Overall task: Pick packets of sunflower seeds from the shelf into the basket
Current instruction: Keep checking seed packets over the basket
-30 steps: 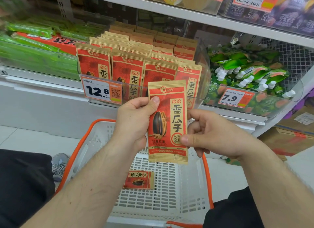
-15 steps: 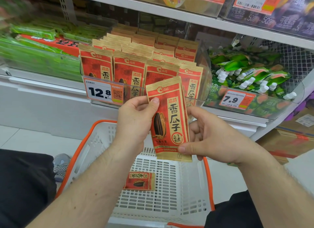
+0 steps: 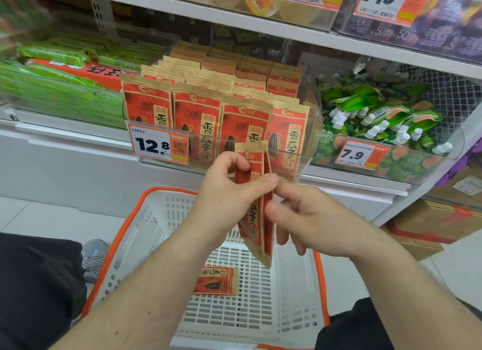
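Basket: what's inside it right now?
One sunflower seed packet lies flat on the basket floor. The held packet, gripped by the left hand, hangs above it, and both forearms cover part of the floor.

Left hand [image 3: 229, 195] grips a red seed packet [image 3: 257, 214] upright, turned edge-on, above the white basket [image 3: 146, 227]. Right hand [image 3: 313, 216] just beside the packet, fingers loosely curled, blurred; contact unclear. One more packet [image 3: 216, 281] lies flat on the basket floor. Behind the basket, shelf bin [image 3: 307, 130] of same red packets, price tag [image 3: 158, 146] reading 12.8 at its front.
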Available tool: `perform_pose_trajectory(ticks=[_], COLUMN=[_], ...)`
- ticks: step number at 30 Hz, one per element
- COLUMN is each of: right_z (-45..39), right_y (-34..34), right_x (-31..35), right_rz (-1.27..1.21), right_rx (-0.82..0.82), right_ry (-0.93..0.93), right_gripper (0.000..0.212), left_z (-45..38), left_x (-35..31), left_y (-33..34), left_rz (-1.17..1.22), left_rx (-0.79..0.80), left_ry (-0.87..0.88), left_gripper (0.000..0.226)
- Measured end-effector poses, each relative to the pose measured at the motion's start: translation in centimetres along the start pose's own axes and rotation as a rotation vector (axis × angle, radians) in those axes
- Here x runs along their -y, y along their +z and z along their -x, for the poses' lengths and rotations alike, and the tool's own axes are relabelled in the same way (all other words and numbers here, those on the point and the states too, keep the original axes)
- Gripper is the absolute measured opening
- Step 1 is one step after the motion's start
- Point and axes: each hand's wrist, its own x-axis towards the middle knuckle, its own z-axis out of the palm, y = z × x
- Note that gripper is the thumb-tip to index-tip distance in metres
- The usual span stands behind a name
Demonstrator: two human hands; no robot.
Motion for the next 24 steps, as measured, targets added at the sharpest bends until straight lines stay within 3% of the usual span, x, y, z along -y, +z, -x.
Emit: perform_pose_trajectory(ticks=[3,7,24], right_z=[-0.4,-0.8,-1.3], right_y=[-0.1,-0.2,-0.1], right_x=[-0.7,-0.9,-1.9], right_rz=[-0.093,-0.177,-0.139], right_rx=[-0.188,-0.346,-0.33], right_ry=[-0.005,-0.081,-0.016], right_gripper=[0.04,0.032,0.024], left_z=[0.1,0.2,0.1], left_x=[-0.2,0.1,0.2], left_y=[-0.2,-0.2,-0.2], left_rz=[0.027,-0.002,0.049], left_rx=[0.121,0.241,0.326], left_ry=[-0.005,-0.001,-0.154], left_gripper=[0.047,0.045,0.02])
